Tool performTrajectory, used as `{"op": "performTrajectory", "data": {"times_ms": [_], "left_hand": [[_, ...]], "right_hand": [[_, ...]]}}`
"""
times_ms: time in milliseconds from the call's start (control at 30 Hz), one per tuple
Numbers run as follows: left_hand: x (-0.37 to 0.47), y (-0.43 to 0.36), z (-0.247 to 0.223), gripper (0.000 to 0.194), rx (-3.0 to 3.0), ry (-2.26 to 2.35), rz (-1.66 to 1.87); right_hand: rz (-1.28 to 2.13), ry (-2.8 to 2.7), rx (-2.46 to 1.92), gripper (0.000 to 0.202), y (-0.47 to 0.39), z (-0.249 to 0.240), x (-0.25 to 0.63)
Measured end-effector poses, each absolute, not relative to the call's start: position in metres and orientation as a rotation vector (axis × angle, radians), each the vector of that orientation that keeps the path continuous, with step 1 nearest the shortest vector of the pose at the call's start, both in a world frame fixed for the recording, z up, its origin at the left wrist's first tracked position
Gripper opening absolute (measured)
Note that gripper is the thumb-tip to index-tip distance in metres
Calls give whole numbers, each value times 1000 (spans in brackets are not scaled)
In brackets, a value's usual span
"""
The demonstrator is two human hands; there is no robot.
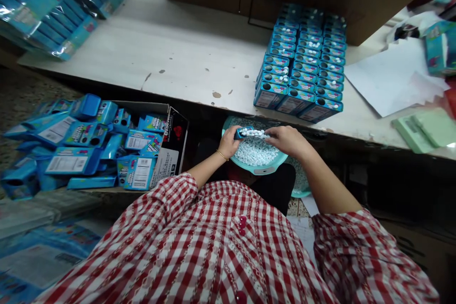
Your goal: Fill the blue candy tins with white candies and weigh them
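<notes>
Fingers (238, 129) of the left hand (230, 141) are curled closed around one end of a small blue box (245, 131) heaped with white candies. Right hand (288, 140) fingers pinch together at the box's other end, touching the candies. Both hands hover above a teal bowl (257, 168) full of white candies, just below the tabletop (185, 57) edge. Rows of filled blue boxes (302, 64) stand on the tabletop. A carton of empty blue boxes (107, 145) sits left.

Head-worn camera looks steeply down, close over lap and table (185, 57) edge.
</notes>
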State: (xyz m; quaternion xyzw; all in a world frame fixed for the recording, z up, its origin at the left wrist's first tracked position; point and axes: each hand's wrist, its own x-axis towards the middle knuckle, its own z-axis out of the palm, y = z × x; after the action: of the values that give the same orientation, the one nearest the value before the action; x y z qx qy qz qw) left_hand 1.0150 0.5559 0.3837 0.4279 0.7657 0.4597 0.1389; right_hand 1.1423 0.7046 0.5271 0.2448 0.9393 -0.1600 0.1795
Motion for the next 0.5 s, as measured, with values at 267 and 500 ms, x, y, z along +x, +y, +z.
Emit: {"op": "performTrajectory", "data": {"times_ms": [267, 500], "left_hand": [[1015, 555, 375, 38, 1250, 2225, 1294], [1018, 560, 374, 36, 1370, 2161, 1285]], "right_hand": [[-67, 2591, 617, 32, 679, 548, 1125], [-7, 2624, 595, 32, 673, 541, 1136]]}}
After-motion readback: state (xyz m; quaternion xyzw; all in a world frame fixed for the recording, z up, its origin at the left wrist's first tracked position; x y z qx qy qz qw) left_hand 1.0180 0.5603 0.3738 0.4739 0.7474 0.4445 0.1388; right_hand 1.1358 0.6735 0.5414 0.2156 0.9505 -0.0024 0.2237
